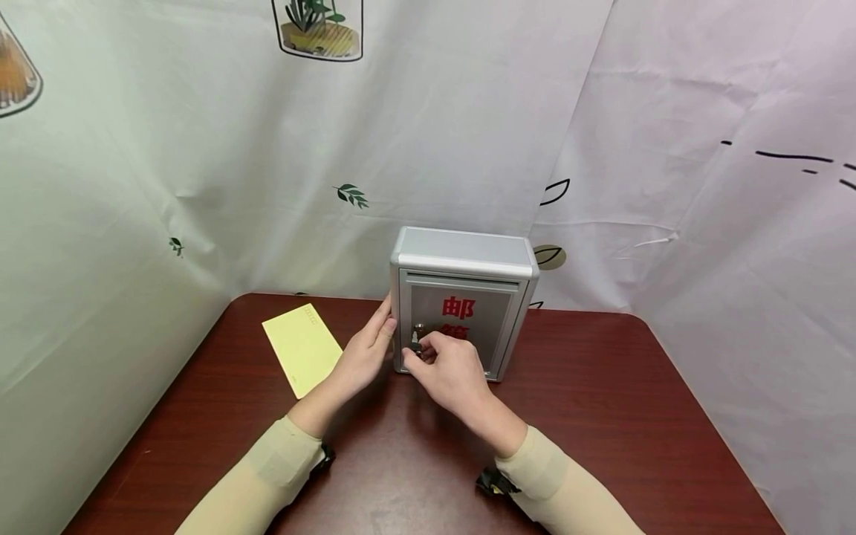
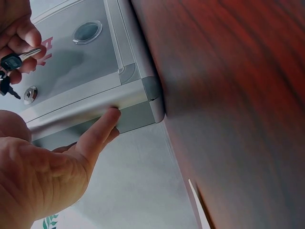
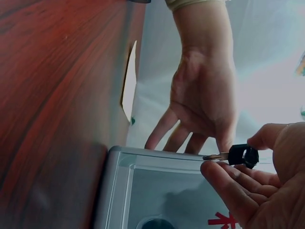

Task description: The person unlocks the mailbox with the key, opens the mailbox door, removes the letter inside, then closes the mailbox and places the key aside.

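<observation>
A silver-grey mailbox [image 1: 465, 249] with red characters on its front stands upright at the back of the table. My left hand [image 1: 364, 358] lies along the box's left side, its fingers extended and touching the side panel in the left wrist view. In front of the door, my right hand [image 1: 456, 373] pinches a black-headed key [image 3: 242, 155] between thumb and fingers. A second key [image 2: 6, 88] dangles beside it. The held key's metal blade is outside the round lock [image 2: 30, 95], which sits near the door's left edge.
A yellow envelope [image 1: 304, 349] lies flat on the dark red wooden table [image 1: 588, 416], left of the mailbox. White printed cloth [image 1: 441, 134] hangs close behind the box and along both sides. A round window [image 2: 87, 32] is set low in the door.
</observation>
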